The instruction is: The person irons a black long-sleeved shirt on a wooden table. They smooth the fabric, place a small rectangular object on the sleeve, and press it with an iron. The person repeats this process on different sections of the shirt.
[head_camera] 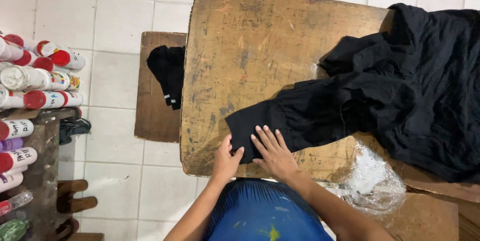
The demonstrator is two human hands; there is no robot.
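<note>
A black garment (400,86) lies crumpled across the right side of a worn wooden table (250,36), with one sleeve (280,121) stretched toward the near edge. My right hand (272,151) lies flat on the sleeve's cuff, fingers spread. My left hand (227,160) pinches the cuff's lower corner at the table's near edge. A blue garment on my body shows at the bottom middle.
A clear crumpled plastic bag (372,178) lies at the table's near right. A lower wooden board (152,116) on the left carries a folded black cloth (169,73). Several red-capped white bottles (35,78) crowd a shelf at far left. White tiled floor (115,16) surrounds the table.
</note>
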